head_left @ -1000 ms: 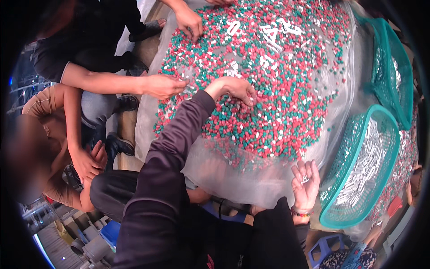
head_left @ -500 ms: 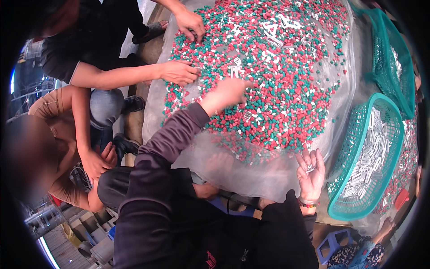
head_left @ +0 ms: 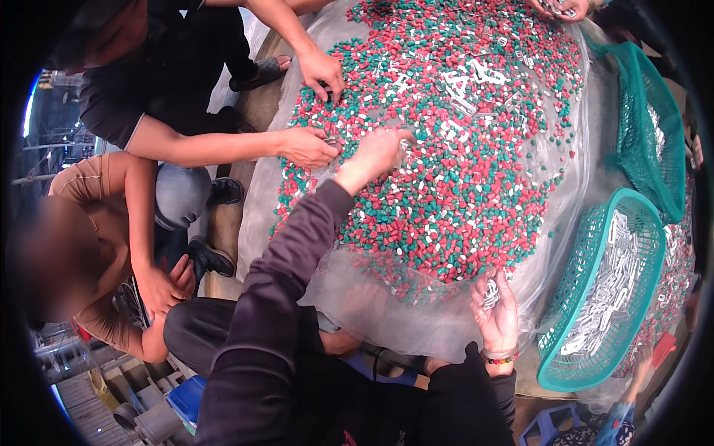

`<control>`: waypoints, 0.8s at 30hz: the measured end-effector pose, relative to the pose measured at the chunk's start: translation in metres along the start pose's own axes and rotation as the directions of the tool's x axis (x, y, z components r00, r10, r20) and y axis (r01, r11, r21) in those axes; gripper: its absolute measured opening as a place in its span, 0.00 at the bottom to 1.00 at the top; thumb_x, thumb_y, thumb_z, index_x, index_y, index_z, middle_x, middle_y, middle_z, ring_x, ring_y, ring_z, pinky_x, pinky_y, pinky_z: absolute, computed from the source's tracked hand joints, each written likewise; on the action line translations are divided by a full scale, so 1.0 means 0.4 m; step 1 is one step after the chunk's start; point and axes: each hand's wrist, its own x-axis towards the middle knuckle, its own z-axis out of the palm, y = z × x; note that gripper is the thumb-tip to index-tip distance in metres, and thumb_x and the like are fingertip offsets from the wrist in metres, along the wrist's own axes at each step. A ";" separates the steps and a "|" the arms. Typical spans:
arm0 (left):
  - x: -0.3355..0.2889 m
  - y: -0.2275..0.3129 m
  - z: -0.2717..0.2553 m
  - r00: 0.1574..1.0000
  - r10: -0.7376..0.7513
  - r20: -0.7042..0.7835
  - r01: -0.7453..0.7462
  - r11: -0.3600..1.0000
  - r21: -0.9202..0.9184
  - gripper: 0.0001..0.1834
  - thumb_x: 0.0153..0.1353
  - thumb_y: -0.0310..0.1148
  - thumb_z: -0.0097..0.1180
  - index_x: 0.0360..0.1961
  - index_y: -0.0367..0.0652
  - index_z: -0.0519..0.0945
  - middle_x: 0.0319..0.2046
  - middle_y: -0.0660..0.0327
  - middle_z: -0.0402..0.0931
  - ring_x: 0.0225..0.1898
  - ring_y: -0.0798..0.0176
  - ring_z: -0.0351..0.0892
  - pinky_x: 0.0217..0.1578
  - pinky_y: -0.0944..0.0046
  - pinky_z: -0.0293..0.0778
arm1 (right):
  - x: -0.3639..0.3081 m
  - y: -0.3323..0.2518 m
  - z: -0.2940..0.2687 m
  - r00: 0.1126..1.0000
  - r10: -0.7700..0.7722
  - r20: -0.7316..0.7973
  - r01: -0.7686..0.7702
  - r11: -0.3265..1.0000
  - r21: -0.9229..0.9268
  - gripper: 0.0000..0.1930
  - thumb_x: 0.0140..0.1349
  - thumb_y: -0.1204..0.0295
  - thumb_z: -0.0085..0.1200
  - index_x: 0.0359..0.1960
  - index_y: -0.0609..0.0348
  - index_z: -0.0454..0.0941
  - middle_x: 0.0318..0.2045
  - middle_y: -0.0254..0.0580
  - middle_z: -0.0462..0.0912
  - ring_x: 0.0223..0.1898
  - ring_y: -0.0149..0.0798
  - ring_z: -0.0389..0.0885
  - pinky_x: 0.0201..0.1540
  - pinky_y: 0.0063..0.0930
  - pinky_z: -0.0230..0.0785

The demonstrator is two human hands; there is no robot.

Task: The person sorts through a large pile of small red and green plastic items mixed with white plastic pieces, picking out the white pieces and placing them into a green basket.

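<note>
My left hand (head_left: pixel 375 154) reaches over a wide heap of small red, green and white chips (head_left: pixel 446 193), its fingers drawn together. A pale glint shows at its fingertips, but what they pinch is too small to name. Near the front edge of the heap, my right hand (head_left: pixel 496 316) is palm up. Its fingers curl round several small silvery-white buckles (head_left: pixel 491 293). Larger white buckles (head_left: pixel 460 93) lie on top of the heap, farther back.
Clear plastic sheeting (head_left: pixel 394 312) lies under and before the heap. On the right, a green basket (head_left: pixel 554 357) holds many white buckles; behind it stands another green basket (head_left: pixel 632 82). A co-worker's hands (head_left: pixel 309 147) work at the left; another person's hand (head_left: pixel 561 9) holds pieces at the far right.
The view has shifted, so the heap and baskets sit lower. My right hand has turned, showing more buckles in it. Another person's hand with pieces has come into view at the far right.
</note>
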 end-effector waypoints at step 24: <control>-0.212 0.538 -0.036 0.676 0.730 0.103 -0.736 0.676 0.043 0.24 0.45 0.35 0.57 0.46 0.45 0.69 0.40 0.56 0.70 0.40 0.55 0.72 0.38 0.59 0.70 | 0.010 -0.008 -0.103 0.900 -0.218 0.377 -0.049 0.810 0.585 0.21 0.65 0.61 0.35 0.53 0.64 0.62 0.52 0.52 0.67 0.54 0.54 0.66 0.56 0.47 0.62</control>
